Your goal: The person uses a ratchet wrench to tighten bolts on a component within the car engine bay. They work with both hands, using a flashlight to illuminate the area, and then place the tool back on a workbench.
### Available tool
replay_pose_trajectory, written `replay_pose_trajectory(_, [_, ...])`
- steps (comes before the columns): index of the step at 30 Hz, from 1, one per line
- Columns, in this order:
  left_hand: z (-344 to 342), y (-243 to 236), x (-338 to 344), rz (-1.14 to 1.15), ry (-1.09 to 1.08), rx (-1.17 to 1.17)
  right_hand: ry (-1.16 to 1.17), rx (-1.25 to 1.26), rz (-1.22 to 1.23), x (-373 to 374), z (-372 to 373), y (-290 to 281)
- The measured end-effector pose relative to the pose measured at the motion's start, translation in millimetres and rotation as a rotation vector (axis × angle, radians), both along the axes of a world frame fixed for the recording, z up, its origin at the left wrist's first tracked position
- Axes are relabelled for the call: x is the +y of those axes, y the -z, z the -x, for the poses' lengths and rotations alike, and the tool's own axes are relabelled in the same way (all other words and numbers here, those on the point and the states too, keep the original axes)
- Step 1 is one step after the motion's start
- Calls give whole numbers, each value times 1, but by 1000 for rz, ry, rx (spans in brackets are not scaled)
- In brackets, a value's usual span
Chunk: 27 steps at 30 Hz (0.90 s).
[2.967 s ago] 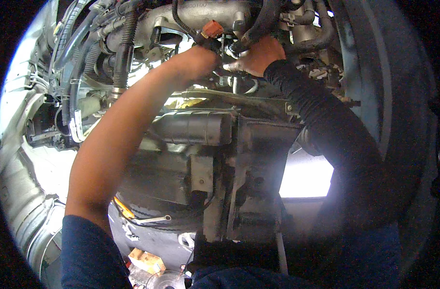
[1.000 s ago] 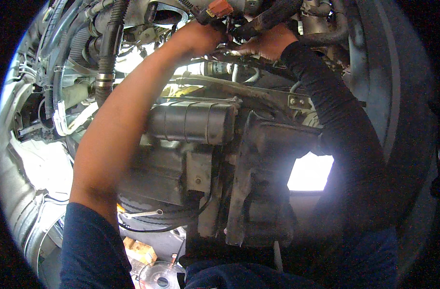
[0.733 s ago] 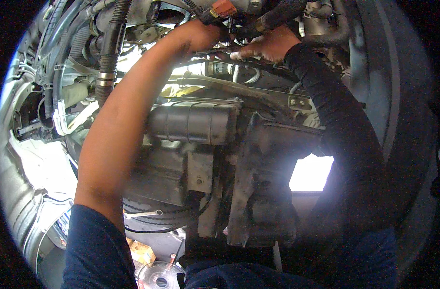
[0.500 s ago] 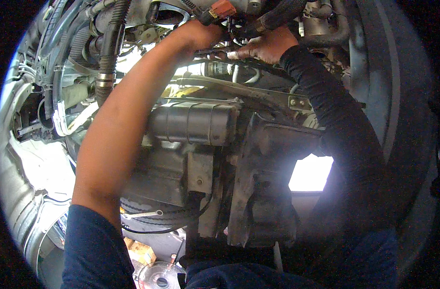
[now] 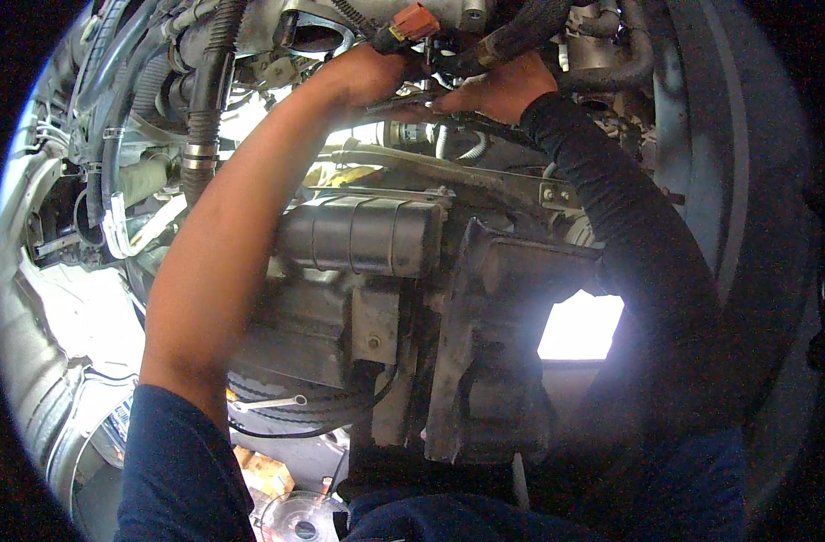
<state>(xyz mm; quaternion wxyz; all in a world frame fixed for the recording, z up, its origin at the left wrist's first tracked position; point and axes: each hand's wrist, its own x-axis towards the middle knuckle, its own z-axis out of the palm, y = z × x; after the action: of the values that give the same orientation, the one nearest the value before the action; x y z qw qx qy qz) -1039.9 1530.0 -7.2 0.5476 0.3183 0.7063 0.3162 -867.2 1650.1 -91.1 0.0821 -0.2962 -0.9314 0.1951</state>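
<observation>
"Where's the bare left hand (image 5: 374,74)?"

"Just short of twelve o'clock in the view, close by the orange-red plastic connector (image 5: 412,24) at twelve. Its fingers are hidden; I can't tell its grip."

"And the bare right hand (image 5: 510,88)?"

"One o'clock, fingers bent, partly behind the thick black hose (image 5: 525,34). Can't tell whether it's grasping anything."

"Elsewhere?"

"A silver metal wrench (image 5: 270,403), between seven and eight."
</observation>
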Motion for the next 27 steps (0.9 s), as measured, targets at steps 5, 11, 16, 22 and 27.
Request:
replay_pose_trajectory(5, [11,15,9,-119,256,431,-86,270,-93,-1,0,8])
replay_pose_trajectory(11, [4,-1,3,-45,171,358,2,178,-109,-2,0,10])
replay_pose_trajectory(16, [-11,-7,3,-108,159,270,16,125,-120,-4,1,7])
replay_pose_trajectory(22, [-21,1,6,-72,-70,120,6,157,7,-6,2,-4])
replay_pose_trajectory(27, [-25,0,5,-43,-391,-255,-5,70,22,-7,3,-7])
